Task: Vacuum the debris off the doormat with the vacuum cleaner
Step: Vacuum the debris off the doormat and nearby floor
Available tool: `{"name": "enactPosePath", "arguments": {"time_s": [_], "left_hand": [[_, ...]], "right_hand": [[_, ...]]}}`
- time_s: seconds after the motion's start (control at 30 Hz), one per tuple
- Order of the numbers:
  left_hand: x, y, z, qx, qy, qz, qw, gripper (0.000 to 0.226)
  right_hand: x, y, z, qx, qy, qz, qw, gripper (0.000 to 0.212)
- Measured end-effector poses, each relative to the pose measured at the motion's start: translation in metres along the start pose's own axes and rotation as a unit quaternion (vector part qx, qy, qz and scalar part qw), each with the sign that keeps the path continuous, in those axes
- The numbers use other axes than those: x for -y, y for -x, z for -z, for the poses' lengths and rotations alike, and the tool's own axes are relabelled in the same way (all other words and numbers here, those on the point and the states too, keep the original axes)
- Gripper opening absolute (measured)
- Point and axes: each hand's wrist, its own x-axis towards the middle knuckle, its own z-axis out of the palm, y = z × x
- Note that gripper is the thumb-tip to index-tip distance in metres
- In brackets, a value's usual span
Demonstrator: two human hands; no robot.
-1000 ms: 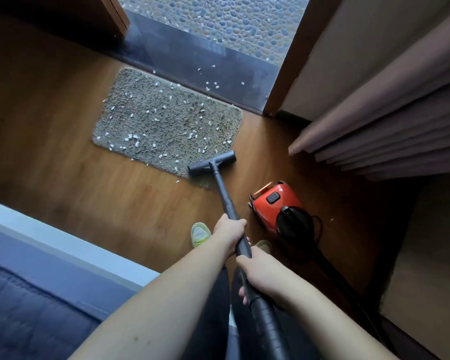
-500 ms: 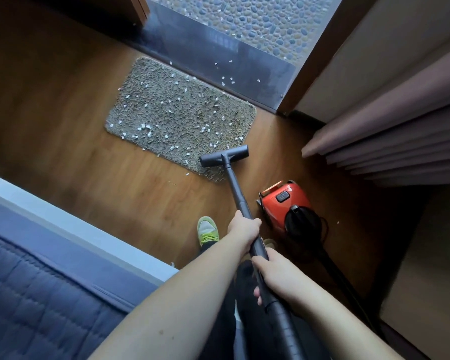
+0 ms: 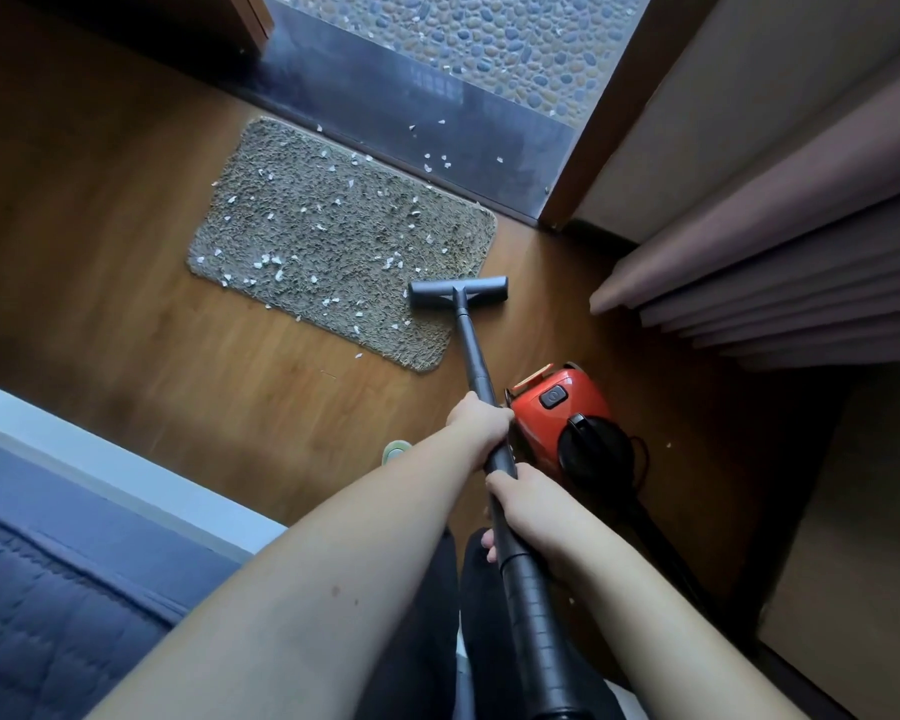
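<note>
Both hands grip the black vacuum wand (image 3: 476,366), the left hand (image 3: 476,419) wrapped around it farther down and the right hand (image 3: 528,506) clenched around it just behind, nearer the body. Ahead of the left hand, the floor nozzle (image 3: 458,292) sits on the near right edge of the grey doormat (image 3: 333,241), which is strewn with white debris (image 3: 266,262). The red vacuum cleaner body (image 3: 559,413) stands on the wooden floor (image 3: 126,330) just right of the hands.

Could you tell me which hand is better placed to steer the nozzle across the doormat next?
Probably the left hand: it grips the wand farther down, nearer the nozzle at the doormat's near right corner. The right hand holds higher up, by the hose.
</note>
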Motion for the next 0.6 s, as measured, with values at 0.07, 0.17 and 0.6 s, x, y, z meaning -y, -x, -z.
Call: {"name": "enactPosePath", "arguments": {"time_s": [0.07,0.17,0.6], "left_hand": [[0.001,0.012,0.001,0.017,0.012,0.009,1.0,0.04],[0.011,0.023,-0.003,0.018,0.016,0.026,0.999,0.041],[0.044,0.062,-0.022,0.018,0.002,0.053,0.998,0.063]], "right_hand": [[-0.01,-0.004,0.004,0.003,0.006,0.002,1.0,0.012],[-0.024,-0.002,0.008,0.016,0.016,-0.003,1.0,0.014],[-0.058,0.023,0.022,0.049,0.052,-0.021,0.997,0.012]]}}
